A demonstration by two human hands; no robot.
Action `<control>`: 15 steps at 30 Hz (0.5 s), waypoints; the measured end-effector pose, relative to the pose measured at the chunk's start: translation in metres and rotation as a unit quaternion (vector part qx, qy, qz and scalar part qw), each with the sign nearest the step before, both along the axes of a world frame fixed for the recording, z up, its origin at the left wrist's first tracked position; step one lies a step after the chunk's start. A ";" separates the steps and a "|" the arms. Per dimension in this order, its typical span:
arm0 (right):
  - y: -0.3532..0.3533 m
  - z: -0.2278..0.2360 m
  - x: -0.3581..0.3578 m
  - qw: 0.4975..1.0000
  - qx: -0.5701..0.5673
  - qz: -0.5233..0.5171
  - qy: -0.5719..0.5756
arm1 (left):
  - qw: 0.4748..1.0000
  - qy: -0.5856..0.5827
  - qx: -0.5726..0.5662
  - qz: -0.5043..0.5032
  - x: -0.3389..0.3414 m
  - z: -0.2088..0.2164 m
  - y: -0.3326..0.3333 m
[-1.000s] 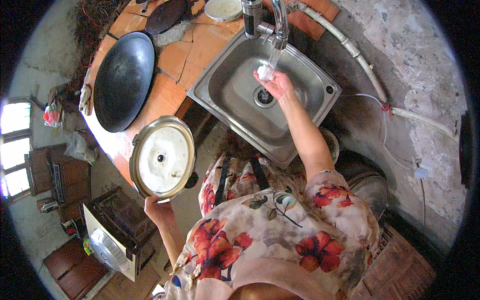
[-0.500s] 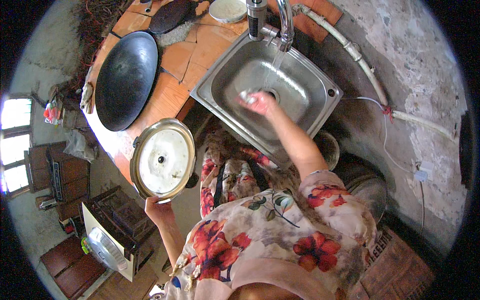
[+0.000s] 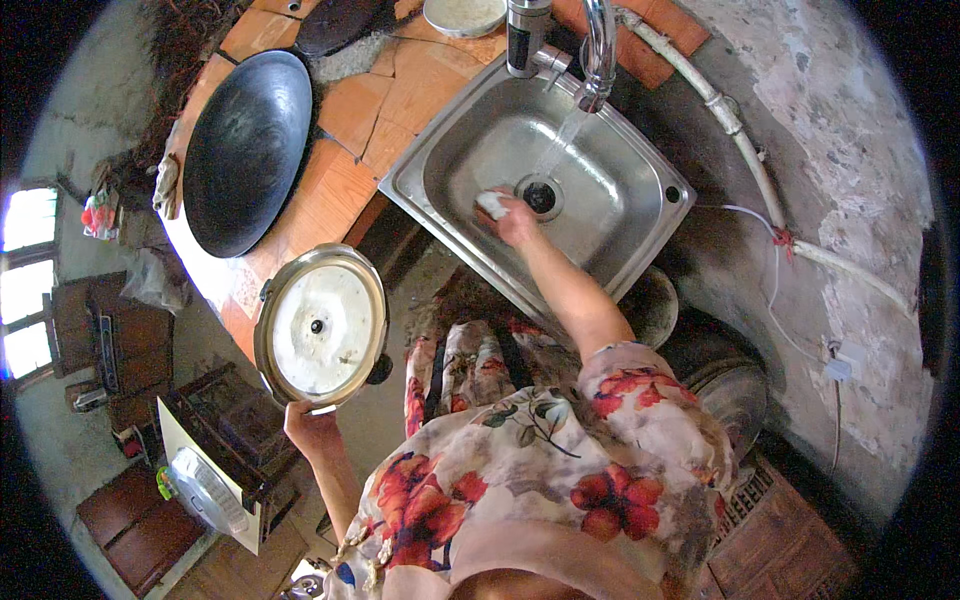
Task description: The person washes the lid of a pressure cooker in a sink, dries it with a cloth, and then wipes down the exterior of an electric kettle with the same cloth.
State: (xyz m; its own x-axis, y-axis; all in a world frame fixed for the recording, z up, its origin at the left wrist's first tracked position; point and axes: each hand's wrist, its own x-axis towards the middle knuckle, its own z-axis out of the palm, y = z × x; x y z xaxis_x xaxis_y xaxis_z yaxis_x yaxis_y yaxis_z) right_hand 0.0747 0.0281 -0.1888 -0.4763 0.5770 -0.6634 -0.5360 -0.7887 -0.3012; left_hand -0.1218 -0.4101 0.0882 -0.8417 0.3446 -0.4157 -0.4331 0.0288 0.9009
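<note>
A round metal lid (image 3: 335, 355) with a pale, stained face, a brassy rim and a small black fitting at its middle is tipped up beside the counter. My left hand (image 3: 310, 424) grips its lower edge. Down in the steel sink (image 3: 590, 228), my right hand (image 3: 513, 222) is closed around a wad of white cloth or sponge (image 3: 491, 204), just left of the drain (image 3: 539, 197). Water (image 3: 556, 150) runs from the curved tap (image 3: 598, 72) into the basin. The fingers partly hide the white wad, so its exact kind is unclear.
A big black wok (image 3: 248, 150) lies on the orange-tiled counter (image 3: 335, 190) left of the sink. Behind it are a dark round lid (image 3: 338, 25) and a white bowl (image 3: 466, 14). A pale pipe (image 3: 690, 82) runs along the right wall.
My right hand has shifted slightly left and down in the sink, uncovering the drain. The lid stays in my left hand at nearly the same tilt. The view has shifted a little.
</note>
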 end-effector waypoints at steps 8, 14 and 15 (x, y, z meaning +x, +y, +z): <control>0.060 -0.008 0.008 0.921 0.051 -0.260 -0.285 | 0.994 -0.049 -0.004 0.100 0.010 0.035 0.038; 0.031 0.019 0.014 0.995 -0.033 -0.042 -0.087 | 0.991 -0.085 -0.020 0.098 0.011 0.037 0.047; 0.030 0.012 0.005 0.999 -0.015 -0.017 -0.027 | 0.992 -0.089 -0.012 0.089 0.009 0.037 0.052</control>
